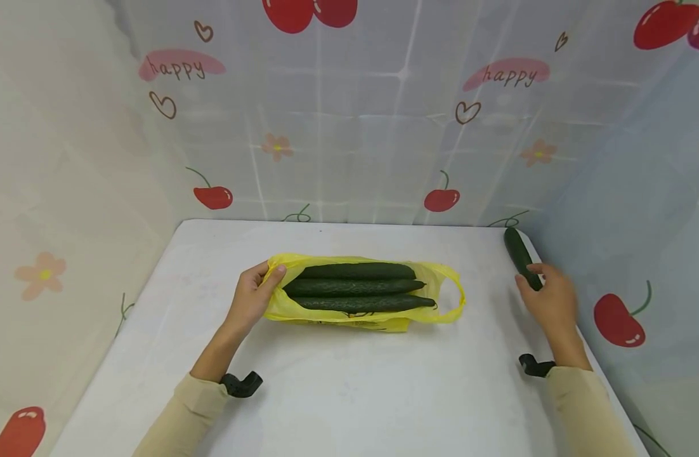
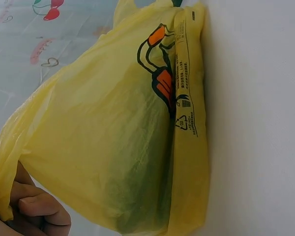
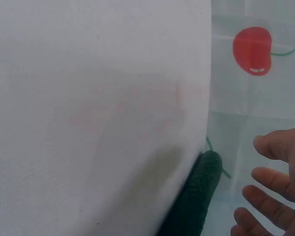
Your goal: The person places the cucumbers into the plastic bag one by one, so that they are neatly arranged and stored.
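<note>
My left hand (image 1: 252, 294) pinches the left rim of a yellow plastic bag (image 1: 338, 320), with the thumb over the edge. The bag lies on its side with its opening showing three dark green cucumbers (image 1: 358, 288) lying side by side. In the left wrist view the printed side of the bag (image 2: 103, 132) stretches away from the curled fingers (image 2: 42, 206). My right hand (image 1: 550, 301) is over the near end of a single cucumber (image 1: 517, 249) at the table's right edge. The right wrist view shows its fingers spread, apart from that cucumber (image 3: 194, 201).
The white table (image 1: 349, 393) ends at a back curtain (image 1: 355, 127) printed with cherries, hearts and flowers. More curtain hangs close along the left and right sides. The bag's loop handle (image 1: 459, 298) sticks out to the right.
</note>
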